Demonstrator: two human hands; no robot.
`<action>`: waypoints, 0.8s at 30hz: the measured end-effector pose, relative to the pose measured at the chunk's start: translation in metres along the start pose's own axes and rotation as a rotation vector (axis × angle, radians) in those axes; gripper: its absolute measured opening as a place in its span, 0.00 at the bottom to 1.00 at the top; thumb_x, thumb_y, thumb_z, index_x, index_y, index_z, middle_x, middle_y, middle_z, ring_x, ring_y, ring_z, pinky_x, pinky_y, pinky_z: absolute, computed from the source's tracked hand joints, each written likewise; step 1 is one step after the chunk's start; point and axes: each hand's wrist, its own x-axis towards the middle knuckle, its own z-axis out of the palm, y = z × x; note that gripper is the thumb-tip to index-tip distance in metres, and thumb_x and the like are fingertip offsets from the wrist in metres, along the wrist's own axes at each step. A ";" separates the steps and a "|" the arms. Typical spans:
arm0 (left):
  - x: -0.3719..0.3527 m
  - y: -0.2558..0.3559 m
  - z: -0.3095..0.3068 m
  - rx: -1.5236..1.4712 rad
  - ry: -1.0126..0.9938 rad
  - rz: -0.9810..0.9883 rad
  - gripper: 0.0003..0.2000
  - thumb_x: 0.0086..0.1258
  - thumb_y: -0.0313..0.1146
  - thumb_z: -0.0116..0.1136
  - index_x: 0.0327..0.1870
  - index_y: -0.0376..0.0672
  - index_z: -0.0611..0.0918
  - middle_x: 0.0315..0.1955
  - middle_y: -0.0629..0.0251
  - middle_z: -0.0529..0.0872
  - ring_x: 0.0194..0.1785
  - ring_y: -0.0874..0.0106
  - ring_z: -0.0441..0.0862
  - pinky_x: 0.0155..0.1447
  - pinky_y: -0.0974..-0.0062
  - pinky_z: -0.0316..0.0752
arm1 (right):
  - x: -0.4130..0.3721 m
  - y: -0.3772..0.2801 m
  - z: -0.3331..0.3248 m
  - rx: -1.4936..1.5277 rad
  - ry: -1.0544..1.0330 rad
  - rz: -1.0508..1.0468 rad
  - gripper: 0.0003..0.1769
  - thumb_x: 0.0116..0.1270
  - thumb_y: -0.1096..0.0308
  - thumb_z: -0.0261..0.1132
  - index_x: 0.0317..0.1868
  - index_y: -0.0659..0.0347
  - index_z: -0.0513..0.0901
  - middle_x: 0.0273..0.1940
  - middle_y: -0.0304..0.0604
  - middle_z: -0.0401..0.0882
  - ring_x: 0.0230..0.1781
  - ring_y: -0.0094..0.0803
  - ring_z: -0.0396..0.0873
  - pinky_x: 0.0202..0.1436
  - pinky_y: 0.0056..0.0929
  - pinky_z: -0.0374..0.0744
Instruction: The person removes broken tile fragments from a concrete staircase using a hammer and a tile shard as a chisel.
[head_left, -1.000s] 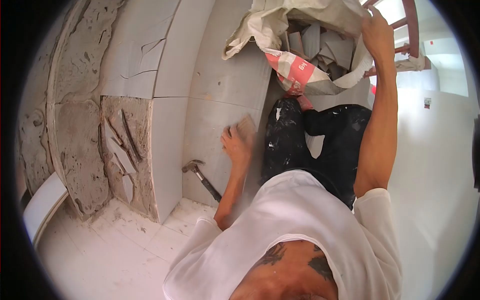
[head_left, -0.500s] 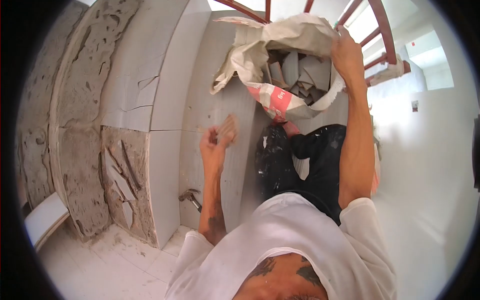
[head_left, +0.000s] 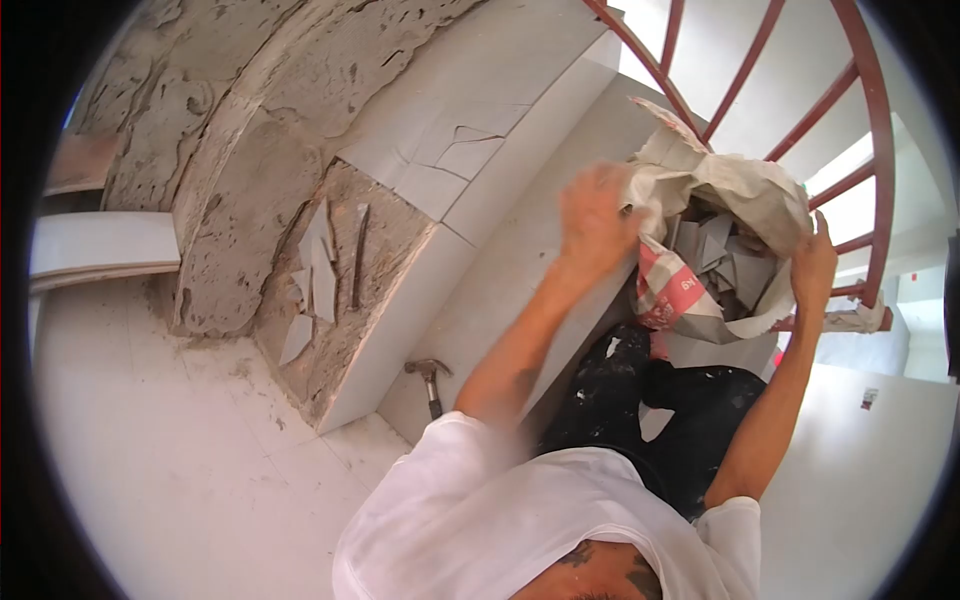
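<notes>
A paper sack [head_left: 690, 283] with red print stands open-mouthed in front of my legs. Broken tile pieces [head_left: 725, 255] lie inside it. My right hand [head_left: 815, 262] grips the sack's right rim, fingers closed on the paper. At the opposite rim, my left hand [head_left: 598, 222] reaches up against the paper. Motion smears its fingers, so I cannot make out whether they grip the rim or hold anything. The hammer [head_left: 428, 378] lies on the tiled step [head_left: 500, 310], left of my left forearm.
Tile shards [head_left: 322, 265] and a long, thin dark piece [head_left: 358, 255] lie on the bare mortar patch [head_left: 365, 215]. Cracked tile [head_left: 465, 150] covers the surface beyond. A red metal railing [head_left: 880, 150] rises behind the sack. White boards [head_left: 105, 243] jut out at the left.
My left hand has moved from above the step to the sack's left rim; the tile fragment it held is no longer visible. My right hand stays on the rim. The view has turned.
</notes>
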 end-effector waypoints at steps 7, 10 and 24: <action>-0.013 -0.007 -0.076 -0.231 0.048 -0.109 0.24 0.59 0.40 0.70 0.54 0.39 0.79 0.46 0.53 0.82 0.49 0.60 0.81 0.55 0.65 0.75 | 0.013 0.013 0.008 -0.019 -0.153 0.021 0.24 0.71 0.61 0.52 0.66 0.58 0.70 0.54 0.62 0.79 0.56 0.62 0.75 0.57 0.51 0.73; -0.015 0.090 -0.091 -0.712 0.000 0.211 0.17 0.55 0.38 0.70 0.44 0.42 0.82 0.42 0.56 0.83 0.46 0.56 0.80 0.52 0.61 0.73 | 0.027 0.034 0.024 -0.064 -0.157 -0.048 0.26 0.73 0.56 0.54 0.66 0.61 0.71 0.54 0.63 0.79 0.56 0.61 0.76 0.58 0.47 0.74; -0.017 0.201 -0.106 -1.073 0.271 0.621 0.19 0.47 0.46 0.71 0.35 0.42 0.83 0.36 0.60 0.81 0.43 0.58 0.78 0.51 0.55 0.66 | 0.049 0.069 0.047 -0.166 -0.175 -0.117 0.31 0.72 0.55 0.56 0.70 0.62 0.66 0.63 0.59 0.73 0.64 0.55 0.72 0.65 0.43 0.69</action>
